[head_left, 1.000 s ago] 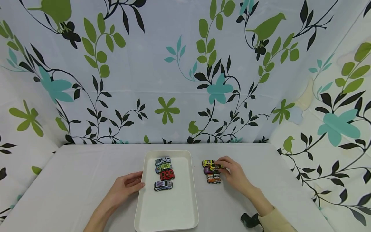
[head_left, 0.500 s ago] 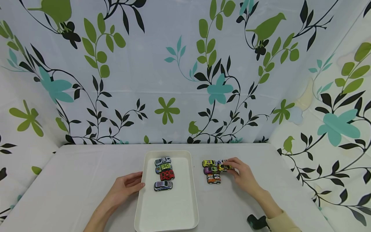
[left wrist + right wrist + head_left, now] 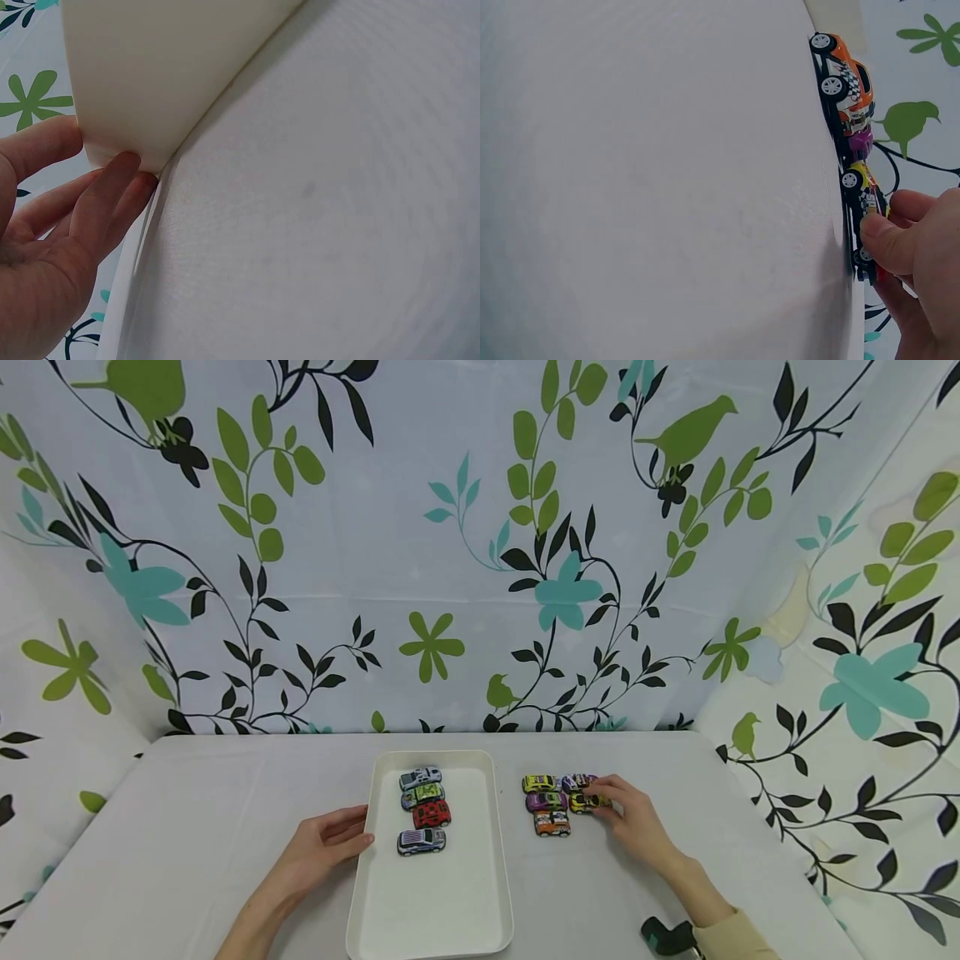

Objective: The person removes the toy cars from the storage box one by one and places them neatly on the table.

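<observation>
In the head view my left hand (image 3: 322, 852) holds the left rim of a white tray (image 3: 431, 910), thumb at the edge. The left wrist view shows its fingers against the tray's outer wall. My right hand (image 3: 637, 827) pinches a yellow-and-black toy car (image 3: 583, 803) on the table. Left of it are a yellow toy car (image 3: 540, 783), a purple one (image 3: 545, 802) and an orange one (image 3: 552, 824). A white-and-purple toy car (image 3: 577, 782) sits just behind the pinched one, partly hidden by fingers. In the right wrist view the orange toy car (image 3: 847, 86) stands beyond the hand.
Inside the tray, toward its far end, stand a light-blue toy car (image 3: 420, 777), a green one (image 3: 422, 796), a red one (image 3: 432, 814) and a silver-and-purple one (image 3: 422, 841). A black device (image 3: 667, 937) sits at the right wrist. Patterned cloth (image 3: 480, 568) hangs behind the table.
My right hand has moved right with the yellow-and-black toy car, which now stands beside the purple one. The white-and-purple toy car has come into view. The left hand stays on the tray.
</observation>
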Action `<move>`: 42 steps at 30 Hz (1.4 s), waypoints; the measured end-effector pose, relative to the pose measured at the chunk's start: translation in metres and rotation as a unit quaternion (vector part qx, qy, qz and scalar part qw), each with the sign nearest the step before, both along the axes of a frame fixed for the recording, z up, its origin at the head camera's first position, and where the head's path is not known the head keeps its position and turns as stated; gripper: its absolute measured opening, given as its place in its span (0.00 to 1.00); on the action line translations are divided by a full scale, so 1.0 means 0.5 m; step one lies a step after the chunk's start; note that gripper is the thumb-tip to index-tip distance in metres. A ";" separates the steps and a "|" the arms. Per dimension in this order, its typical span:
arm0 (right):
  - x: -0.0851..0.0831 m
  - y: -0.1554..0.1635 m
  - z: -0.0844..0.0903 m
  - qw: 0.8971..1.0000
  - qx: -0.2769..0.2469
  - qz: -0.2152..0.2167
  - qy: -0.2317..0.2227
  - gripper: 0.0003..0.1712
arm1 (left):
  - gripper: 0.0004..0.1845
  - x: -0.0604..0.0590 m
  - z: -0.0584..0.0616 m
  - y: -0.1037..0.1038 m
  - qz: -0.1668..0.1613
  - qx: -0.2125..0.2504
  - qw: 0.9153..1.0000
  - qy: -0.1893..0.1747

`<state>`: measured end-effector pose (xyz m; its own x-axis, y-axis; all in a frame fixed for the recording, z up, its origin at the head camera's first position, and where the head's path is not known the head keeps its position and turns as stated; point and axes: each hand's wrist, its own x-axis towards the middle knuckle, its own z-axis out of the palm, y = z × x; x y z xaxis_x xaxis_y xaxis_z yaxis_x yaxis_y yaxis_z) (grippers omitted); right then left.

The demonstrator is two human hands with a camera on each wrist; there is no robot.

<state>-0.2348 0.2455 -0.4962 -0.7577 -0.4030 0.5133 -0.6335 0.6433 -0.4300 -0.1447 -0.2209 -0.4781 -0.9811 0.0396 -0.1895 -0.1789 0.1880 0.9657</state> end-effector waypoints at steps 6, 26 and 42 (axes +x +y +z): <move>0.000 0.001 -0.012 1.000 -0.005 0.006 -0.007 0.20 | 0.33 -0.002 -0.005 -0.002 -0.005 -0.001 1.000 0.002; 0.004 -0.033 0.017 0.999 0.009 -0.023 0.020 0.21 | 0.32 0.000 -0.002 -0.001 -0.004 -0.002 1.000 0.010; 0.046 -0.140 0.104 0.999 0.028 0.043 -0.019 0.19 | 0.33 -0.001 -0.004 -0.001 -0.001 -0.006 1.000 0.000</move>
<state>-0.2117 0.1756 -0.4440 -0.7374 -0.4942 0.4605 -0.6714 0.6111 -0.4193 -0.1450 -0.2212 -0.4800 -0.9811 0.0387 -0.1896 -0.1783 0.1996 0.9635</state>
